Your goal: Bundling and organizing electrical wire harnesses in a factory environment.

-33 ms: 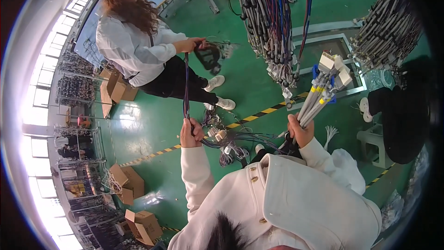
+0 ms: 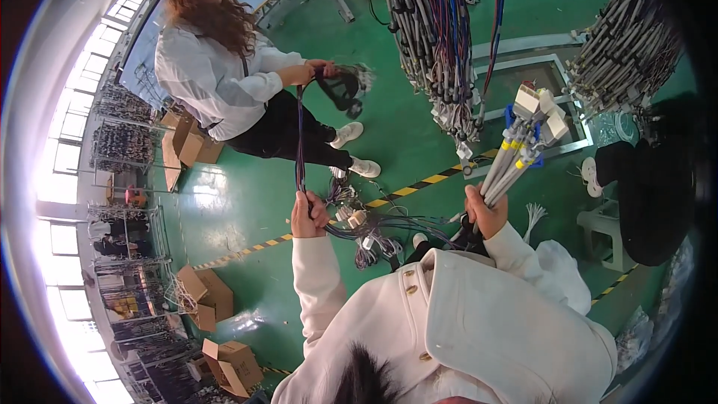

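Note:
My left hand (image 2: 309,215) is closed around a bundle of thin dark wires (image 2: 301,142), which stretches up to the co-worker's hands (image 2: 318,71). More wires (image 2: 404,221) run from my left hand across toward my right, with white connectors (image 2: 357,218) dangling below. My right hand (image 2: 488,211) grips several grey-sleeved cables (image 2: 502,168) with yellow bands. Their upper ends carry cream connector blocks (image 2: 528,102) and blue parts. Whether they join the dark wires is hidden by my right hand. A blurred black cable end (image 2: 342,92) hangs from the co-worker's hands.
Thick wire harnesses (image 2: 430,45) hang ahead, with another cluster (image 2: 632,45) farther right. Below them stands a metal frame (image 2: 583,131). A grey stool (image 2: 604,232) and a dark-clothed person (image 2: 647,202) are at right. Cardboard boxes (image 2: 232,366) and loaded racks (image 2: 123,131) line the left.
The co-worker's hands and the black cable end have shifted slightly, and the wires near them bend a little more. My own hands are in the same place.

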Demonstrator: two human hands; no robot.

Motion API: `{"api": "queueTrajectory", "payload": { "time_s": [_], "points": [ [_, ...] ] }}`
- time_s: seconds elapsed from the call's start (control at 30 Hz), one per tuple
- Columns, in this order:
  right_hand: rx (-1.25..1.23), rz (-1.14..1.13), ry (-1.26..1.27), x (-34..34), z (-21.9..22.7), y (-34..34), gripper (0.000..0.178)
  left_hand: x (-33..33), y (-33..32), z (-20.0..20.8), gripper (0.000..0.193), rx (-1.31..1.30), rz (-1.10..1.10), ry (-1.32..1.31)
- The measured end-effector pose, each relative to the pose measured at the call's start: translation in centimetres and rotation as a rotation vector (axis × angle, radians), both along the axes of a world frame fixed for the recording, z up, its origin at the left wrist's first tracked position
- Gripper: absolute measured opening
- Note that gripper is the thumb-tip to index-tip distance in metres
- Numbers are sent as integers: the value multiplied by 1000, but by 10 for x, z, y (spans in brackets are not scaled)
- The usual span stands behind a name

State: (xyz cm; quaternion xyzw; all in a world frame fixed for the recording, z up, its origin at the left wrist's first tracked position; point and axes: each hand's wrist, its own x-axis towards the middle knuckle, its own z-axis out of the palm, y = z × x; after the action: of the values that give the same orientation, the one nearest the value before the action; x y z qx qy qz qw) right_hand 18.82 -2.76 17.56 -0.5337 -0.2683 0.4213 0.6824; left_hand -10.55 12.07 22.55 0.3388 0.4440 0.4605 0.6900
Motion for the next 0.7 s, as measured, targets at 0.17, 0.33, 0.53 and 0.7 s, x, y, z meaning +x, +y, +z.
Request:
{"api": "queueTrajectory", "payload": {
  "time_s": [0.17,0.33,0.53,0.7],
  "points": [
    [-14,7,-31,0,-3,1,26,-4,8,-10,32,-46,0,-45],
    [-6,15,-31,1,-6,5,25,-4,14,-22,32,-83,-24,-76],
    [-8,29,-12,-3,-4,9,25,-4,0,-45,32,-155,-73,-78],
    [-23,97,-4,-8,2,15,28,5,-21,-59,31,-143,-48,-125]
  ]
}}
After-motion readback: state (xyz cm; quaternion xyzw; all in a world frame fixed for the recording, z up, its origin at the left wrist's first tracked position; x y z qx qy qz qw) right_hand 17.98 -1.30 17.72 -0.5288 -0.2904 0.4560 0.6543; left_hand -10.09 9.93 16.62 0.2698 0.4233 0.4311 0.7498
